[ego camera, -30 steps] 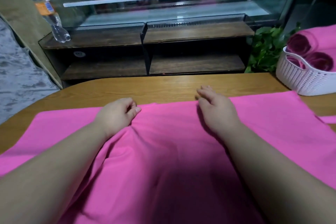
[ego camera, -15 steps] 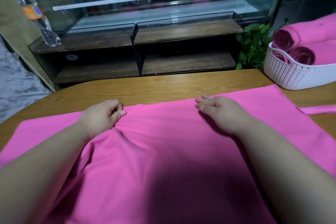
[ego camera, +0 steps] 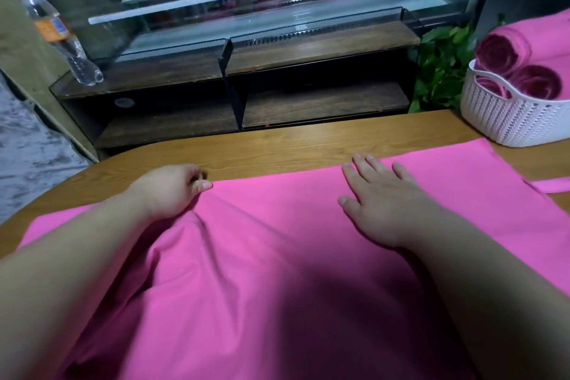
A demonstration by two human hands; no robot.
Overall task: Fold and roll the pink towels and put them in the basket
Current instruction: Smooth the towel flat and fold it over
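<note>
Currently, the pink towel [ego camera: 277, 256] lies spread near the basket [ego camera: 505, 114], creased where the left hand [ego camera: 168, 191] pinches its edge. The right hand [ego camera: 379, 203] presses it, fingers straight.

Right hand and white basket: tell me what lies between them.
In the head view, only the flat pink towel and a strip of bare wooden table lie between the right hand and the white basket.

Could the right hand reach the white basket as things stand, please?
Probably yes: the right hand rests flat on the pink towel, holding nothing, and nothing stands between it and the white basket.
</note>
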